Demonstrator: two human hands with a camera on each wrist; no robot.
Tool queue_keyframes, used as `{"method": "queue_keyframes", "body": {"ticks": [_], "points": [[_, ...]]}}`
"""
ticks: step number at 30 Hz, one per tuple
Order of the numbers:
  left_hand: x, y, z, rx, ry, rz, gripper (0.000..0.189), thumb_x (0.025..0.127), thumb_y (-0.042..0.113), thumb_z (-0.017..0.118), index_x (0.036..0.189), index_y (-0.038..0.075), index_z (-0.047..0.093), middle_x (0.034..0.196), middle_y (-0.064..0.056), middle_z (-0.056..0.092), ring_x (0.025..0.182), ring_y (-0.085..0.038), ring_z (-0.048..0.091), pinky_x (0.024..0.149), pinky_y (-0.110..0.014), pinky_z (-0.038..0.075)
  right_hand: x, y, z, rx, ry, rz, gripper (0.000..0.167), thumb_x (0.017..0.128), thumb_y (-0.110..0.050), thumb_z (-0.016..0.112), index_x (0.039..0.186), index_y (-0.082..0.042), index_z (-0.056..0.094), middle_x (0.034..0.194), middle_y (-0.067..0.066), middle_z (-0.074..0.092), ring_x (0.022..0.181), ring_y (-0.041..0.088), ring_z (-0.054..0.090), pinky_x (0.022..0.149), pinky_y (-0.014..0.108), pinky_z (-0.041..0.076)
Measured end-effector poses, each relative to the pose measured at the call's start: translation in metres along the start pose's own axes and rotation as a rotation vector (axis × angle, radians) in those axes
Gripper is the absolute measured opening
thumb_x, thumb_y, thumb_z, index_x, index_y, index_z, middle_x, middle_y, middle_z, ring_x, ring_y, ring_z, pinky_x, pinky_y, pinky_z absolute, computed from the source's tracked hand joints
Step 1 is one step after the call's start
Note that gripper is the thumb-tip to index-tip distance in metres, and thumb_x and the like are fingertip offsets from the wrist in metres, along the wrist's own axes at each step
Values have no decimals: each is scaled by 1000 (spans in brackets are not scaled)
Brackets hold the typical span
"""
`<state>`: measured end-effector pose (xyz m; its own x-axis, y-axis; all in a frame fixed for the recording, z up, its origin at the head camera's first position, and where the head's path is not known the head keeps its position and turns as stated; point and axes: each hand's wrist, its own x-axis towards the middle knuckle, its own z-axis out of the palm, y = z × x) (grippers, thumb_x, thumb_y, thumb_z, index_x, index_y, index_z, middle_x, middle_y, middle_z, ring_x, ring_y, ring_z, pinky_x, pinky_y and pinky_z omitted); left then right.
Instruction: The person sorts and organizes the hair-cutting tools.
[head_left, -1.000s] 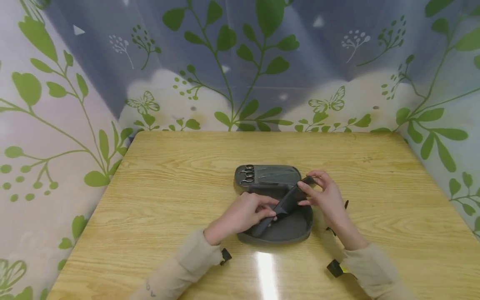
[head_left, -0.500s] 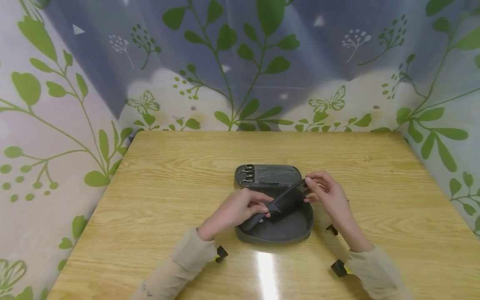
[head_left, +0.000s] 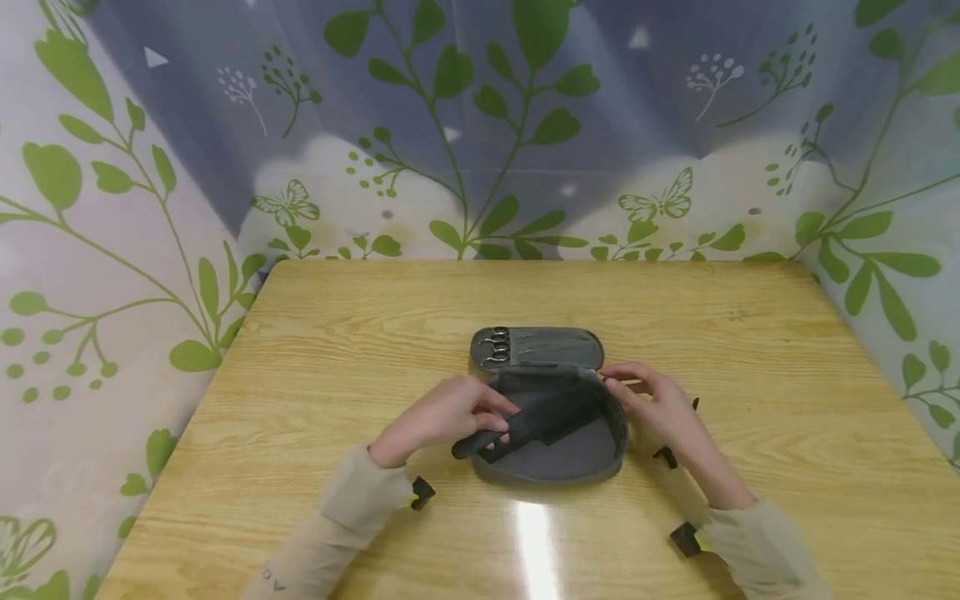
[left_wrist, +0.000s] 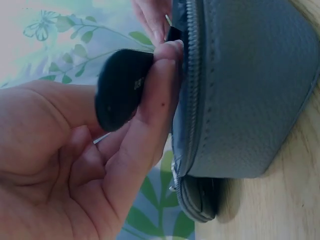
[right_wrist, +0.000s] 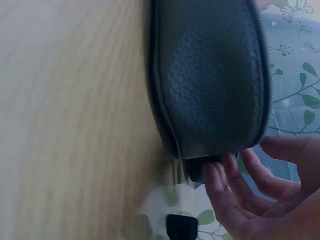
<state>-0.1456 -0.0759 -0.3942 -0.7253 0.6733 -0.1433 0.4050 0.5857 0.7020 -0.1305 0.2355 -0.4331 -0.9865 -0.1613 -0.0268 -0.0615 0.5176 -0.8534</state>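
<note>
An unzipped grey zip case [head_left: 558, 467] lies on the table, its lid [head_left: 592, 348] folded back. Across its deep half slants a black comb [head_left: 555, 417], the wide part inside and the rounded handle over the left rim. My left hand [head_left: 453, 417] pinches this handle between thumb and fingers; in the left wrist view the handle [left_wrist: 122, 90] shows close up. At the case's right back corner, my right hand [head_left: 656, 404] holds the rim, thumb at the zip edge and fingers curled outside. The right wrist view shows these fingers [right_wrist: 232, 185] against the case's end.
Metal scissor handles [head_left: 497, 346] stick out of a pocket in the lid. The case stands on a wood-grain table [head_left: 300, 375], with leaf-patterned curtain [head_left: 465, 125] behind. Black camera mounts [head_left: 686, 540] hang from both wrists.
The comb has gone down into the case and turned flatter, its handle swinging left with my left hand. My right hand has come off the comb's far end and down to the case rim.
</note>
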Motion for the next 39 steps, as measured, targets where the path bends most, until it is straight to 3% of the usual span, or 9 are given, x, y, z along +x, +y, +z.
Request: {"method": "queue_keyframes", "body": {"ticks": [5,8,16,21,25,29,34,36,39], "points": [[9,1,5,81,-35,-34,22,97,14,69,117,8,77,108,-4,77,99,-18,72,88,-35,57,0,3,4,-67,-42,-3,41,104,-31,60,137,-7,62,134,20,62,119,41,61,86,41,56],[16,1,8,92,-51,-61,21,97,14,69,116,9,77,111,-3,77,105,-18,70,92,-36,56,1,4,6,-82,-49,0,43,103,-31,61,138,-6,61,134,21,63,119,42,61,88,46,56],[29,-3,15,-27,-103,-124,19,96,7,69,114,8,77,99,-3,77,70,-7,63,63,-22,52,2,2,8,-128,-49,-13,40,103,-26,62,137,-5,63,131,21,65,117,42,63,86,48,56],[36,0,15,11,-101,-125,17,94,10,73,110,8,77,85,2,76,60,-6,57,59,-20,47,2,2,7,-156,-32,-15,38,103,-25,62,135,-6,64,130,21,65,116,42,63,86,49,57],[38,1,15,65,-80,-108,15,93,13,75,107,11,78,84,3,76,65,-5,62,65,-22,50,1,-1,8,-158,-20,-36,39,101,-23,65,135,-4,63,131,22,64,116,42,63,88,50,57],[33,2,14,107,13,-55,15,92,16,76,106,12,78,92,0,78,80,-8,70,72,-24,54,-3,-8,15,-243,95,-150,35,96,-13,72,128,-1,64,126,23,63,113,43,62,88,52,56],[17,2,12,98,221,-48,13,96,18,72,105,12,78,92,0,76,75,-9,69,66,-22,53,-6,-20,25,-395,323,-430,25,83,-4,83,104,-5,69,103,14,67,100,37,62,83,51,53],[9,1,11,110,312,-64,10,96,18,72,101,14,78,89,2,75,71,-8,66,63,-22,52,-7,-26,29,-428,306,-540,26,80,-2,85,100,-9,70,98,8,68,96,31,64,81,48,53],[-2,-1,12,163,420,-89,4,93,17,76,93,15,79,83,3,69,69,-8,61,61,-23,49,-6,-36,34,-478,170,-665,29,79,-5,86,103,-13,72,100,0,70,93,22,67,77,42,57]]}}
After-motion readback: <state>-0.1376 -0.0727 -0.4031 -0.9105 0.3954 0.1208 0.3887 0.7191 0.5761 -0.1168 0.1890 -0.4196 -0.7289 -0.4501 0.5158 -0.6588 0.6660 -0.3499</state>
